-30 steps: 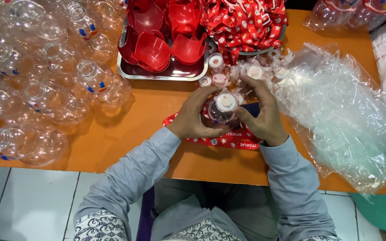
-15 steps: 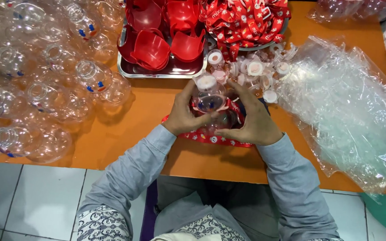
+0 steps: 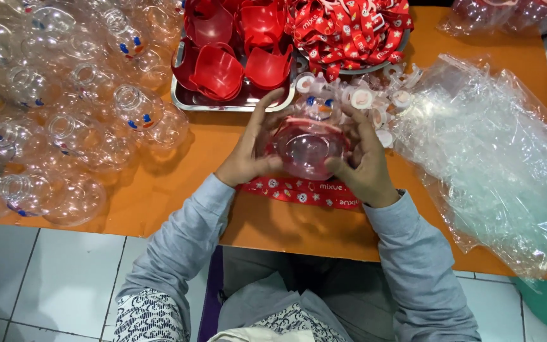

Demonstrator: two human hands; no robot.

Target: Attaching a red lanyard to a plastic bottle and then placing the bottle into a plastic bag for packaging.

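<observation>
The clear bottle point(image 3: 308, 147) sits between left hand point(image 3: 251, 149) and right hand point(image 3: 363, 161).

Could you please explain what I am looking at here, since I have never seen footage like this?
There is no machine: a person wears a camera on the head, looking down at their own hands. The left hand and right hand together hold a round clear bottle with something red inside, above a red strap lying on the orange table. To the left lies a heap of clear bottles. Behind the hands are a metal tray of red cups, more red straps and small white caps. Clear plastic bags lie to the right.
</observation>
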